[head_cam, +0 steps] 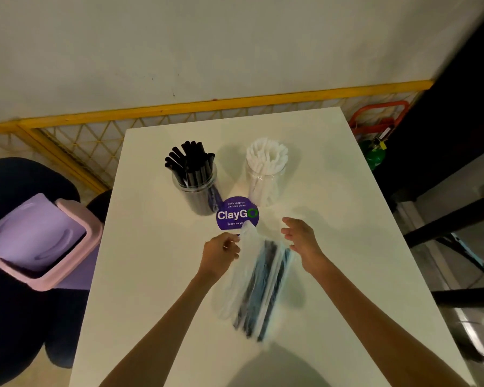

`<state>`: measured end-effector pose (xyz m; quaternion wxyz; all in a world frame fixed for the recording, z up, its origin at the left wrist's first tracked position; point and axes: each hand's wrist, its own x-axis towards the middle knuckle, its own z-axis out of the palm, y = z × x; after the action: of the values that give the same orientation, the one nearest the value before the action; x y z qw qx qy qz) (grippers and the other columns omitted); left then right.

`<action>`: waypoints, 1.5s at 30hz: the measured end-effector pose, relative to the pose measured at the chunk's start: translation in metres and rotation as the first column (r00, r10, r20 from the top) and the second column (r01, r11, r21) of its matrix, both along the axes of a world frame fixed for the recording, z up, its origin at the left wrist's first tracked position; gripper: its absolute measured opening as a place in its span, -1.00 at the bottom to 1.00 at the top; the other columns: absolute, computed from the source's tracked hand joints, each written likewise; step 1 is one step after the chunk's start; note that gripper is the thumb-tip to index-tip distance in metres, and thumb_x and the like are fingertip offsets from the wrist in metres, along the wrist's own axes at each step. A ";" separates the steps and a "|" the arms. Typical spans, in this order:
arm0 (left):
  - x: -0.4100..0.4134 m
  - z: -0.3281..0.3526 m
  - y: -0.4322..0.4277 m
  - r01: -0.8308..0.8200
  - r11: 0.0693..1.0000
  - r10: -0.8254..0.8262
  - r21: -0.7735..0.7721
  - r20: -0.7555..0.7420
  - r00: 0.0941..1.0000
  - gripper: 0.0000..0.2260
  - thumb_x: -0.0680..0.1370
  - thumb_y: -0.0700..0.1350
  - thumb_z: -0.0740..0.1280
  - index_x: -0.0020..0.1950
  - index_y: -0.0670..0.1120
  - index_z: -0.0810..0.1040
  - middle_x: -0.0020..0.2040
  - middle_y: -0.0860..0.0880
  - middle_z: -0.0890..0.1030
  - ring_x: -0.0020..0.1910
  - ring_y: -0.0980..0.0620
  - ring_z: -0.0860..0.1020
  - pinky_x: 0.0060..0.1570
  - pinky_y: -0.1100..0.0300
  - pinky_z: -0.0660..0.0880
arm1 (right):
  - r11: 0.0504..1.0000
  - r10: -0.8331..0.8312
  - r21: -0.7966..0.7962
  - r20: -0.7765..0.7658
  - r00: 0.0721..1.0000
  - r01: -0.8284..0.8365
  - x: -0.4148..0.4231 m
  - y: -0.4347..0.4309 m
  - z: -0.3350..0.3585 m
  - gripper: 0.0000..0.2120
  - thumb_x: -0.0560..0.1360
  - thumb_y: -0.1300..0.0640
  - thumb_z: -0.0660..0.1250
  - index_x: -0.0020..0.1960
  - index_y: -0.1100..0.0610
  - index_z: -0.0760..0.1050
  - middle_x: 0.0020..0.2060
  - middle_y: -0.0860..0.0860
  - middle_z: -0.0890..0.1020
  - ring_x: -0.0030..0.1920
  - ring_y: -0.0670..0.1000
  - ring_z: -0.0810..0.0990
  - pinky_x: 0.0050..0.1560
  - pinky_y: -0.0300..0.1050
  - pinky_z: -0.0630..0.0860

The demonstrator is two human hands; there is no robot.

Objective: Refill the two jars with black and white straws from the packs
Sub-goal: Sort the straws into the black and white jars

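Observation:
Two clear jars stand at the far middle of the white table (151,289): the left jar (197,191) holds black straws, the right jar (264,178) holds white straws. A clear plastic pack with black straws (259,286) hangs blurred between my hands, just above the table. My left hand (221,255) pinches the pack's top left edge. On the pack's right side my right hand (302,241) has its fingers spread; whether it touches the plastic is unclear.
A round purple "ClayGo" sticker (236,215) lies on the table between the jars and my hands. A purple and pink swing-lid bin (39,241) stands left of the table. A yellow mesh fence (81,141) and a red trolley (380,118) are behind.

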<state>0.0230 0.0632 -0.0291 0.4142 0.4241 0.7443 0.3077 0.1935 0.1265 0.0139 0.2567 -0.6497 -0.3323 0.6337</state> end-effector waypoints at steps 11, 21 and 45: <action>0.060 -0.027 -0.014 0.078 0.967 -0.124 -0.244 -0.180 0.976 -0.80 0.51 -0.38 0.08 -0.13 -0.31 0.49 -0.06 -0.28 0.54 -0.04 -0.25 0.47 -0.13 0.13 0.32 | 0.939 -0.032 -0.343 -0.061 0.998 0.009 0.025 -0.036 -0.039 -0.89 0.60 0.03 0.15 -0.04 0.06 0.36 -0.15 0.05 0.44 -0.01 0.09 0.38 0.03 -0.02 0.31; 0.089 -0.032 -0.012 0.047 0.963 -0.113 -0.266 -0.237 0.965 -0.91 0.53 -0.06 0.28 -0.05 -0.07 0.50 -0.10 -0.01 0.55 -0.12 -0.01 0.52 -0.08 0.16 0.49 | 0.917 -0.001 -0.393 -0.177 0.984 -0.070 0.021 -0.029 -0.050 -0.50 0.58 -0.19 0.07 0.40 0.09 0.25 0.32 0.17 0.42 0.25 0.21 0.45 0.13 0.05 0.37; 0.085 -0.045 0.010 -0.255 0.923 0.283 -0.289 0.061 0.957 -0.81 0.65 -0.05 0.07 -0.02 -0.03 0.45 -0.02 -0.11 0.55 0.00 -0.08 0.51 0.07 0.05 0.44 | 0.924 0.125 -0.345 -0.139 0.982 -0.167 0.015 -0.008 -0.057 -0.40 0.55 -0.29 -0.03 0.45 0.04 0.16 0.38 0.14 0.38 0.33 0.20 0.41 0.33 0.18 0.32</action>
<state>0.1081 0.0736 -0.0742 0.4608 0.2391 0.8091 0.2753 0.2085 0.1189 -0.0428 0.1057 -0.6215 -0.2445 0.7368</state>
